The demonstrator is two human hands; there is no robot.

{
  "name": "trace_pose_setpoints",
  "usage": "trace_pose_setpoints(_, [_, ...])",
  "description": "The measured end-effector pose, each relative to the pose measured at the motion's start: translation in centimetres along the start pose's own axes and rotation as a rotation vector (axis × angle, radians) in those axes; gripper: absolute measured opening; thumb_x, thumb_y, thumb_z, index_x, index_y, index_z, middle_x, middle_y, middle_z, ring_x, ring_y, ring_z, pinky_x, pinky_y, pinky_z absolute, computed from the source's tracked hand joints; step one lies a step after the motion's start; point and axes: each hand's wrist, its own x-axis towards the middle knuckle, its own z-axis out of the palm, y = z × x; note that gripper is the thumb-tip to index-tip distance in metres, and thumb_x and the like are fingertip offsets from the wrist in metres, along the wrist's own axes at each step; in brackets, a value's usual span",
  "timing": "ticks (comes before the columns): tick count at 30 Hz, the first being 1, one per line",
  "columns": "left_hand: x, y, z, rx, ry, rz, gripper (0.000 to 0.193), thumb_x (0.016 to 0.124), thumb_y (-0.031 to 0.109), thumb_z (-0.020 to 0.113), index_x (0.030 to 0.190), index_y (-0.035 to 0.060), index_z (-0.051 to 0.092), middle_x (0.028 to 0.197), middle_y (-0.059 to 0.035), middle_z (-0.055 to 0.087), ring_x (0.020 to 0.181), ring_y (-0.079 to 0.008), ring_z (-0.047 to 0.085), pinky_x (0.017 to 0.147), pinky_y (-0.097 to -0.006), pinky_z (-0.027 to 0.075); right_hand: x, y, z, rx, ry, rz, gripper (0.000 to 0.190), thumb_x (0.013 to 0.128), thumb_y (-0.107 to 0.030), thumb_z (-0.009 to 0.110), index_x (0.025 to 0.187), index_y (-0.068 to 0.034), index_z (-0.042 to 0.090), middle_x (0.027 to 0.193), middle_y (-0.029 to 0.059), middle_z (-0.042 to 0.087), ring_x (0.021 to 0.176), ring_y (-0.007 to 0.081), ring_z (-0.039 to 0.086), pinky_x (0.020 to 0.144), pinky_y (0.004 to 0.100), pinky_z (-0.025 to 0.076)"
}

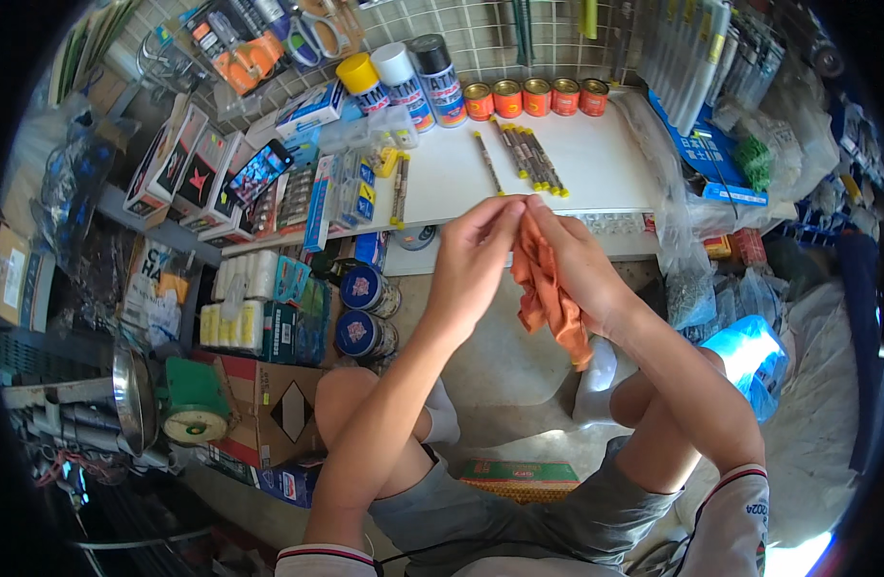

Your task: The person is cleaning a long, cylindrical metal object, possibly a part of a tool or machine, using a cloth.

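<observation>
My left hand [478, 249] and my right hand [575, 263] meet at the fingertips over the front edge of a white shelf [449, 180]. Between them an orange cloth [539, 288] hangs down, crumpled, in front of my right palm. Both sets of fingers are pinched at its upper end; whether they also hold something small is hidden. Just beyond the fingertips, a single slim tube with yellow ends [488, 162] lies on the shelf. A bunch of similar tubes [530, 159] rests right of it, and a few more tubes [399, 191] lie to the left.
Orange tins [536, 97] and spray cans [438, 79] line the shelf's back. A phone [258, 173] leans against boxes at left. Blue-lidded jars [368, 288], a green scale [195, 400] and a carton [283, 415] stand low left. Plastic bags [756, 360] crowd the right.
</observation>
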Motion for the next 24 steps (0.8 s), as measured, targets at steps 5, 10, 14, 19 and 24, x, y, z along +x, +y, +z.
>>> trace_pose_setpoints(5, [0.0, 0.4, -1.3, 0.005, 0.077, 0.007, 0.025, 0.104, 0.017, 0.059, 0.113, -0.0045, 0.068, 0.1, -0.0041, 0.07, 0.092, -0.0081, 0.061, 0.086, -0.026, 0.049, 0.7, 0.1, 1.4, 0.017, -0.015, 0.021, 0.058, 0.106, -0.057, 0.038, 0.089, -0.004, 0.056, 0.07, 0.0061, 0.057, 0.05, 0.0174, 0.056, 0.045, 0.033, 0.051])
trace_pose_setpoints(10, [0.8, 1.4, -3.9, -0.03, 0.203, 0.077, 0.022, 0.098, 0.027, 0.069, 0.092, 0.005, 0.07, 0.085, 0.003, 0.066, 0.078, -0.0051, 0.055, 0.073, -0.0246, 0.043, 1.3, 0.4, 2.6, -0.044, -0.097, 0.002, 0.057, 0.103, -0.058, 0.046, 0.09, -0.004, 0.057, 0.07, 0.0073, 0.059, 0.047, 0.0166, 0.056, 0.042, 0.0325, 0.049])
trace_pose_setpoints(14, [1.5, 2.4, -6.6, -0.018, 0.335, 0.059, 0.028, 0.096, 0.033, 0.071, 0.1, 0.0062, 0.068, 0.097, 0.0007, 0.069, 0.087, -0.0072, 0.059, 0.078, -0.0267, 0.044, 1.7, 0.5, 2.8, -0.196, -0.182, -0.006, 0.057, 0.104, -0.057, 0.046, 0.089, -0.003, 0.057, 0.069, 0.0075, 0.059, 0.047, 0.0168, 0.057, 0.042, 0.0315, 0.049])
trace_pose_setpoints(19, [1.8, 2.6, -8.7, 0.117, 0.264, -0.063, 0.028, 0.095, 0.035, 0.072, 0.092, 0.0085, 0.065, 0.093, 0.0009, 0.067, 0.092, -0.0083, 0.058, 0.081, -0.0271, 0.042, 2.6, 0.7, 2.2, -0.389, -0.216, -0.031, 0.06, 0.107, -0.055, 0.039, 0.081, -0.004, 0.06, 0.07, 0.0067, 0.063, 0.058, 0.0131, 0.057, 0.055, 0.029, 0.048])
trace_pose_setpoints(24, [1.0, 1.1, -6.9, 0.065, -0.06, -0.206, 0.022, 0.095, 0.029, 0.073, 0.087, 0.0103, 0.064, 0.09, 0.0014, 0.066, 0.09, -0.0078, 0.059, 0.083, -0.0279, 0.046, 3.4, 0.3, 1.2, -0.267, -0.197, 0.071, 0.057, 0.105, -0.056, 0.041, 0.086, -0.005, 0.061, 0.071, 0.0048, 0.061, 0.061, 0.013, 0.058, 0.058, 0.0283, 0.049])
